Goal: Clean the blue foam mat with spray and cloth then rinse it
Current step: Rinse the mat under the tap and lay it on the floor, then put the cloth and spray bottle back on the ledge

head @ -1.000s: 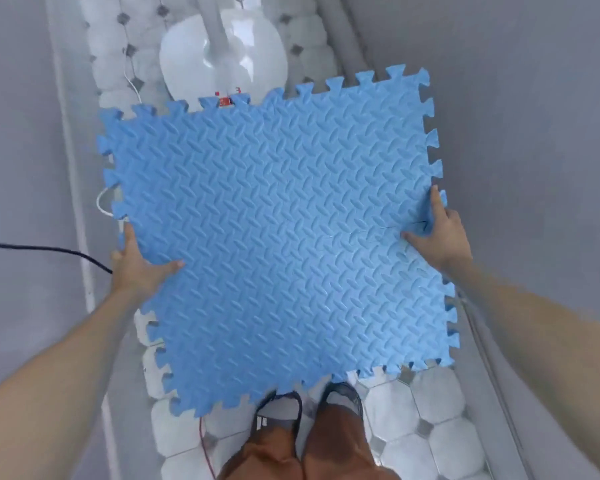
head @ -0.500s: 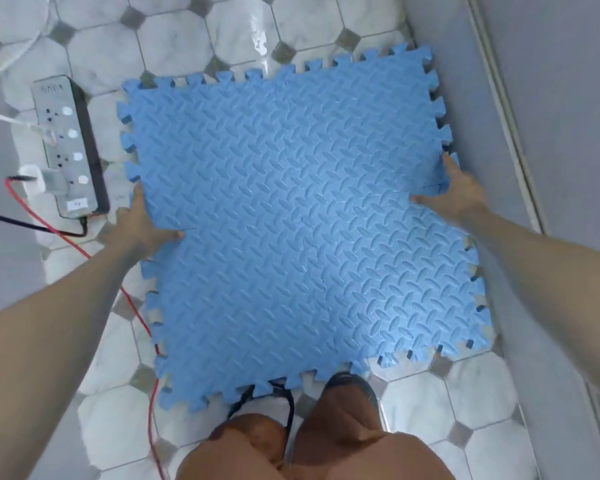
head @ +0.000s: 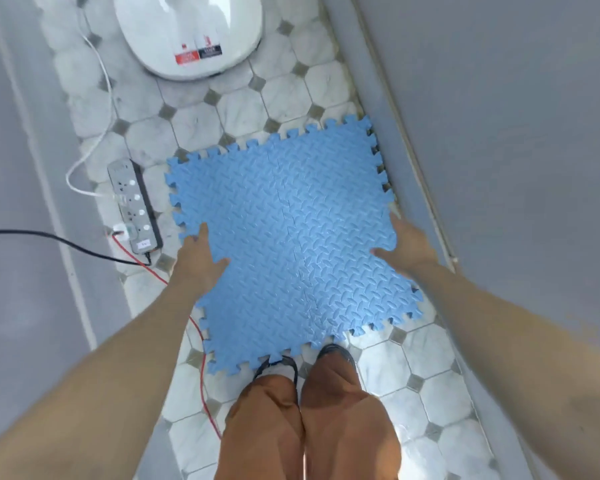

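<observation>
The blue foam mat (head: pixel 291 244) is gripped at its left edge by the left hand (head: pixel 198 259) and at its right edge by the right hand (head: pixel 407 247), thumbs laid on top, and is held low over the tiled floor (head: pixel 426 386) beside the right wall. A live power strip (head: pixel 134 206) with a red cable (head: pixel 201 344) lies just left of the mat, so a shock could be risked if spray or rinse water were let reach it. The cable could also be snagged by a foot.

We are in a narrow room or passage of a home: an octagonal marble-look tile floor (head: pixel 426 407) runs between grey walls (head: pixel 499 98), a power strip (head: pixel 134 206) with cables (head: pixel 97 95) lies on it, and a white appliance base (head: pixel 187 32) stands ahead.
</observation>
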